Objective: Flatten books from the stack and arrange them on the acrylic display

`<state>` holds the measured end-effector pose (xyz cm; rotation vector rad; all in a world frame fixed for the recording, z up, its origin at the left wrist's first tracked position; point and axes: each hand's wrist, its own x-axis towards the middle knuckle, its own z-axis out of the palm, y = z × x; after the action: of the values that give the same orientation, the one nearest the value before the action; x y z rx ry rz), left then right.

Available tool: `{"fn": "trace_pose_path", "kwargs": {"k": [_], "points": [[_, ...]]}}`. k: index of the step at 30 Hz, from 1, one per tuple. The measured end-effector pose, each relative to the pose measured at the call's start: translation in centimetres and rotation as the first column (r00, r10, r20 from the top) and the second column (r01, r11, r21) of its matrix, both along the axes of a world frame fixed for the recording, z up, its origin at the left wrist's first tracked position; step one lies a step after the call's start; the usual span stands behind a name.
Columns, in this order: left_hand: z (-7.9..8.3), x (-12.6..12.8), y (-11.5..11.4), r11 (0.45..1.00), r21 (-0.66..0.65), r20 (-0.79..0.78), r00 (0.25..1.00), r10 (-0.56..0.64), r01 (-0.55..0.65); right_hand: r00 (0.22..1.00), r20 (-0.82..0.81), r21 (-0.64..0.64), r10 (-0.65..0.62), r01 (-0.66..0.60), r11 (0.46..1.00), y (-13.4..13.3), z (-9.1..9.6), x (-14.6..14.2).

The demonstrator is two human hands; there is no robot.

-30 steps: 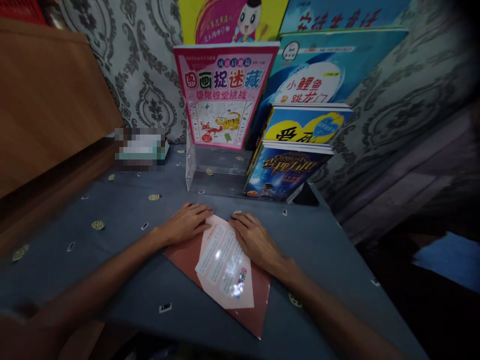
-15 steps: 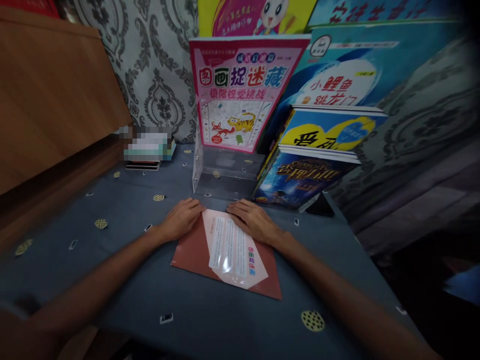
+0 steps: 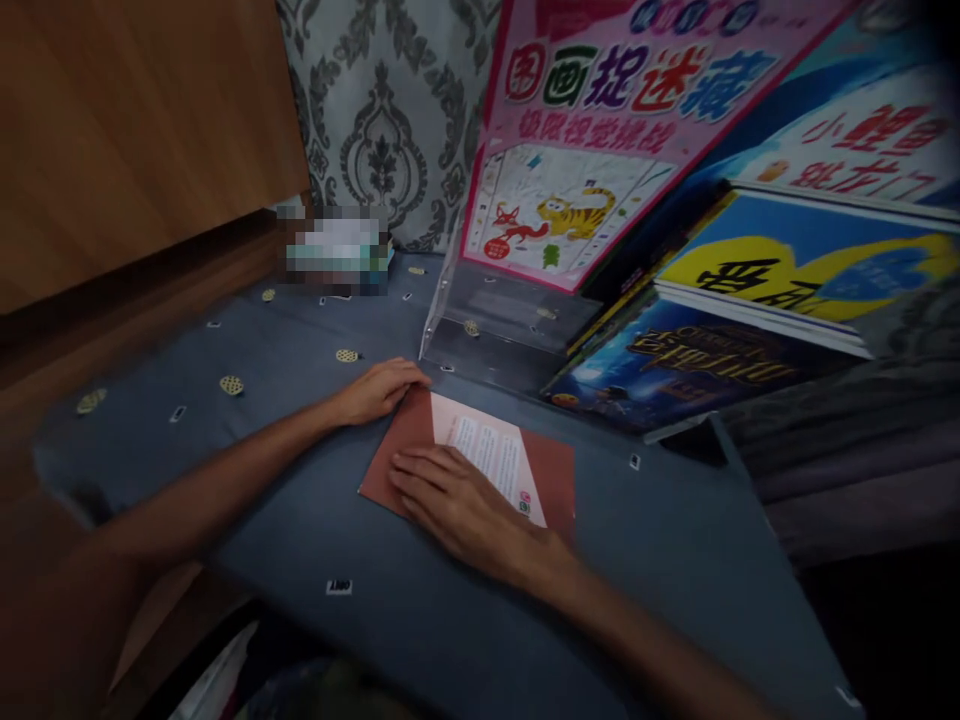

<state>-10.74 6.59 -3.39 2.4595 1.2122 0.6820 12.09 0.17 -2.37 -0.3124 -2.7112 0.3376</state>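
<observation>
A thin reddish-brown booklet (image 3: 551, 470) with a pale printed panel lies flat on the grey-blue cloth of the table (image 3: 300, 500). My left hand (image 3: 379, 390) rests at the booklet's far left corner, fingers curled on its edge. My right hand (image 3: 461, 505) lies flat on the booklet's near left part, fingers stretched out and pointing left. Neither hand lifts the booklet.
A clear acrylic stand (image 3: 487, 330) holds a pink picture book (image 3: 600, 150) just behind. Blue and yellow books (image 3: 750, 300) lean to the right. A wooden panel (image 3: 135, 130) rises on the left, patterned fabric (image 3: 382, 120) behind. A blurred small stack (image 3: 334, 250) sits at the back.
The view has moved closer and to the left. My right hand slid from the booklet's far right edge onto its near left part; the left hand stays at the far corner.
</observation>
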Motion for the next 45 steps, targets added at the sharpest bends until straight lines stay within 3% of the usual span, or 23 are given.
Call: {"fn": "trace_pose_path", "kwargs": {"k": [4,12,20,25,29,35,45], "points": [[-0.4,-0.1,0.1,0.999,0.045,-0.033,0.999,-0.019,0.021,0.998,0.035,0.000,0.055,-0.055,0.998,-1.4,0.0,-1.3],[-1.2,-0.3,0.4,0.998,0.057,-0.014,1.000,-0.022,0.023,0.990,0.136,-0.036,0.040,-0.036,0.999,-1.1,-0.4,-1.9],[-0.9,-0.3,0.3,0.998,0.056,-0.010,0.999,-0.035,0.035,0.998,0.043,-0.061,0.042,-0.039,0.997,-1.1,-0.3,-1.5],[-1.1,-1.1,-1.3,0.996,0.034,0.007,0.997,-0.079,0.078,0.974,-0.145,-0.124,-0.172,0.154,0.980,-0.5,-0.9,-1.2],[-2.0,-2.4,-2.7,0.993,0.012,-0.034,0.993,-0.116,0.117,0.927,-0.166,-0.195,-0.337,0.304,0.933,0.1,-1.7,-1.1],[-1.9,-3.2,-4.3,0.997,0.005,-0.098,0.992,-0.076,0.077,0.928,-0.081,-0.185,-0.363,0.344,0.921,0.1,-1.6,-1.2],[-1.2,-3.8,-8.5,0.983,0.109,-0.040,0.988,-0.147,0.150,0.928,-0.070,-0.177,-0.366,0.349,0.920,-0.1,-1.6,-1.3]]}}
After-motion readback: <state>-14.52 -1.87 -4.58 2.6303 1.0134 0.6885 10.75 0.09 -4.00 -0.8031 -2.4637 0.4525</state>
